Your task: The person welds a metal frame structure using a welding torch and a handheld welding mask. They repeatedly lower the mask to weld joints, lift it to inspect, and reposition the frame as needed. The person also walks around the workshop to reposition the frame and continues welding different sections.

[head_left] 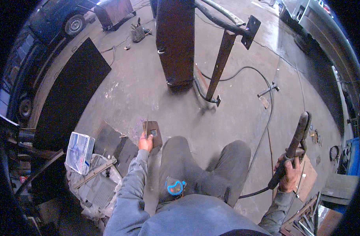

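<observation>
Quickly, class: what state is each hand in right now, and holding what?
Left hand: closed, holding thin straight rods and apparently a flat brown rounded-corner panel.
Right hand: closed around a dark tube-shaped tool.

Upper-right glare, dark grainy edges.

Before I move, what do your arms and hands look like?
Long, creased grey-blue sleeves cover both arms to the wrists: left sleeve, right sleeve. The left hand and right hand are bare, without gloves.
</observation>
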{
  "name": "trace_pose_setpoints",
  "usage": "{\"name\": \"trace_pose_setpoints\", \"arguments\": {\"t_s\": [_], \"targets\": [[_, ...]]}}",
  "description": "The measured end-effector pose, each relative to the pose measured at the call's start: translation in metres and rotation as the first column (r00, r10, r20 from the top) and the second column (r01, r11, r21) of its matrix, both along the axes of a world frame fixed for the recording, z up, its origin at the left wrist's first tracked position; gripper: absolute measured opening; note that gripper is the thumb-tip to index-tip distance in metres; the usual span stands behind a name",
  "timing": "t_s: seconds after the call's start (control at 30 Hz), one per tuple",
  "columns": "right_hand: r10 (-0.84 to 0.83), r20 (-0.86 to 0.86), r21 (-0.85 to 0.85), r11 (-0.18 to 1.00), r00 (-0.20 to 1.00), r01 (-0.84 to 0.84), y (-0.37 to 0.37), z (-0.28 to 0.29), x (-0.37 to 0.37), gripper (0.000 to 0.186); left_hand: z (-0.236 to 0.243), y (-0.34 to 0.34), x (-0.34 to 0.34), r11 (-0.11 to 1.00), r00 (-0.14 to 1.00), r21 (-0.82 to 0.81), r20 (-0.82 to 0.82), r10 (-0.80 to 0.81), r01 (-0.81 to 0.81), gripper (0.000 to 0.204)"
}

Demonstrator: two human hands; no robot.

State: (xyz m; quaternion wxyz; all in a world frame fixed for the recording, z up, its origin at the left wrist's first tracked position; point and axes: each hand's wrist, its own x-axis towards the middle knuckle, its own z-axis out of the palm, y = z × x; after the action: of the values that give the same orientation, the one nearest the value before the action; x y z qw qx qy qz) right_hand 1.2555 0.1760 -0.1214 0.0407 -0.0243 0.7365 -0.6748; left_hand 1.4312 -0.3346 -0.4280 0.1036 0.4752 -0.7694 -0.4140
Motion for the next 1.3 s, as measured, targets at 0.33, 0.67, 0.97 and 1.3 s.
{"name": "trace_pose_setpoints", "arguments": {"t_s": [0.33, 0.67, 0.97, 1.3], "targets": [[0.142, -0.094, 0.469, 0.880, 0.985, -0.082, -0.032, 0.024, 0.013, 0.024, -0.039, 0.007, 0.020, 0.979, 0.965, 0.070, -0.170, 0.200, -0.190, 0.051], [0.162, -0.307, 0.574, 0.818, 0.938, 0.046, -0.078, 0.017, -0.007, 0.027, 0.225, 0.034, -0.014, 0.603, 0.833, -0.793, -0.391, -0.392, -0.088, 0.028], [0.154, -0.201, 0.586, 0.810, 0.967, -0.007, -0.084, 0.029, -0.025, 0.029, 0.314, 0.120, -0.064, 0.379, 0.769, -0.923, -0.195, -0.609, 0.065, 0.028], [0.176, -0.194, 0.586, 0.810, 0.965, -0.030, -0.076, 0.036, -0.007, 0.030, 0.311, 0.100, -0.065, 0.947, 0.270, -0.213, -0.922, -0.276, 0.240, 0.033]]}}
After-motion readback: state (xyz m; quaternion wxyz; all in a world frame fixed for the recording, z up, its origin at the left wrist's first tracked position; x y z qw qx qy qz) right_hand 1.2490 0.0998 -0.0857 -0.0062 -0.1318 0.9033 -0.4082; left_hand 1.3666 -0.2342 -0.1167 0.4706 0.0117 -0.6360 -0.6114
